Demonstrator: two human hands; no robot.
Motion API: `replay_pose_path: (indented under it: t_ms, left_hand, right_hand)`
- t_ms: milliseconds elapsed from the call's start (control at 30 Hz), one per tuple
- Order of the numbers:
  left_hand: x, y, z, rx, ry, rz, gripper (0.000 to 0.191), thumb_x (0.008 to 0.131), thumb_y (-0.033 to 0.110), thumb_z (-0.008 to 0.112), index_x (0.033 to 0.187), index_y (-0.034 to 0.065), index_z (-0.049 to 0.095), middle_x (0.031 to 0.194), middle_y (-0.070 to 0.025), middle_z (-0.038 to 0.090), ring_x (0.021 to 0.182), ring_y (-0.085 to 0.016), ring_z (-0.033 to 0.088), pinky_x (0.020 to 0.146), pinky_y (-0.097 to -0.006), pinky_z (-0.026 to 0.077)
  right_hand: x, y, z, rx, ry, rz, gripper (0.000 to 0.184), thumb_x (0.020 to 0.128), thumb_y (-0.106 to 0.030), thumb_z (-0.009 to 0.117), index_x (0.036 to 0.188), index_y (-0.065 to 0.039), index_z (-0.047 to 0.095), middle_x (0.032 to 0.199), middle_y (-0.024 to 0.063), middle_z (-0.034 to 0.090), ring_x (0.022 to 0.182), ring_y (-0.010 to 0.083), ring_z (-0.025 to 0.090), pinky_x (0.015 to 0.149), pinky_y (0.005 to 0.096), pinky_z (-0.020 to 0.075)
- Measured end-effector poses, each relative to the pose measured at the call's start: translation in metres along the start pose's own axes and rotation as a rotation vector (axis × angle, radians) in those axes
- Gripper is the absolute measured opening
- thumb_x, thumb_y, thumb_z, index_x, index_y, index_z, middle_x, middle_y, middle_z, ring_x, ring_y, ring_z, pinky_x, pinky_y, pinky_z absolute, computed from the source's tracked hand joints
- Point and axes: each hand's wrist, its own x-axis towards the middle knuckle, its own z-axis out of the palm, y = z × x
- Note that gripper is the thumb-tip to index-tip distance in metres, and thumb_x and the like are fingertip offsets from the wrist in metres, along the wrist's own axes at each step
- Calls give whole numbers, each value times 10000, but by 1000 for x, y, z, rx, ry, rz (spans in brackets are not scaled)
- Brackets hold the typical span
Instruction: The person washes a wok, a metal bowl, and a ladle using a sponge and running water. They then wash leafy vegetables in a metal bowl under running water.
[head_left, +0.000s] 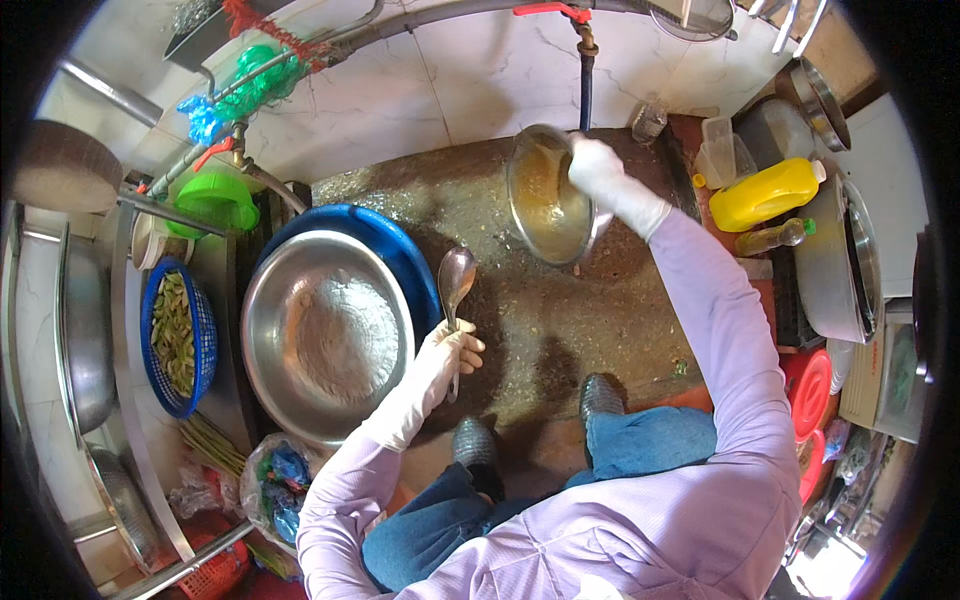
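Note:
My left hand (450, 351), in a whitish glove, grips the handle of a metal serving spoon (457, 277), its bowl pointing away from me. Just left of it, a wide stainless steel basin (327, 337) rests on a blue plastic tub (405, 259). My right hand (596, 169), also gloved, holds the rim of a metal bowl (546, 196) tilted on its side over the wet floor. The bowl's inside looks wet and yellowish brown. My right fingertips are partly hidden at the rim.
A blue plastic basket (204, 337) of cut greens stands on the left. On the right are a yellow bottle (765, 196), a small bottle (776, 237) and a large metal pot (829, 262). A hose (585, 90) runs down the tiled wall.

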Motion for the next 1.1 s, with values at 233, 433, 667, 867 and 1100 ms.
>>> replay_pose_path:
  t_ms: [233, 433, 667, 867, 1100]
  left_hand:
    - [2, -13, 6, 15, -40, -79, 138, 981, 135, 501, 1062, 54, 579, 836, -85, 676, 586, -124, 614, 503, -207, 476]
    - [2, -7, 16, -41, -93, -178, 177, 984, 149, 497, 1054, 16, 591, 806, -104, 673, 575, -160, 626, 485, -237, 483]
    - [44, 9, 57, 109, -233, -146, 219, 975, 180, 528, 1053, -15, 591, 732, -108, 660, 560, -190, 629, 476, -280, 476]
    - [128, -9, 68, 569, -324, -91, 344, 958, 303, 523, 950, -1, 682, 797, -103, 704, 650, -181, 650, 564, -329, 505]
    - [168, -10, 82, 714, -301, -81, 354, 918, 344, 583, 1008, 6, 633, 781, -64, 650, 556, -171, 577, 542, -329, 481]
  right_hand:
    - [-54, 0, 26, -498, 200, -497, 612, 885, -63, 479, 1462, -239, 377, 1551, 129, 317, 672, 214, 674, 580, 370, 560]
    - [-83, 34, 13, -666, 274, -560, 659, 900, -90, 449, 1500, -327, 313, 1397, 243, 487, 621, 180, 636, 523, 367, 542]
    - [-96, 97, 16, 177, 224, 80, 607, 810, -82, 523, 1393, -242, 469, 1227, 196, 615, 895, 338, 677, 778, 432, 538]
    - [-101, 107, 127, 1158, 69, 241, 503, 751, 57, 442, 1229, -11, 584, 1112, 76, 645, 1067, 206, 585, 961, 333, 454]
    - [-67, 160, 100, 306, -97, 373, 502, 779, -55, 618, 1274, -21, 544, 1249, 204, 594, 1151, 323, 585, 974, 415, 467]
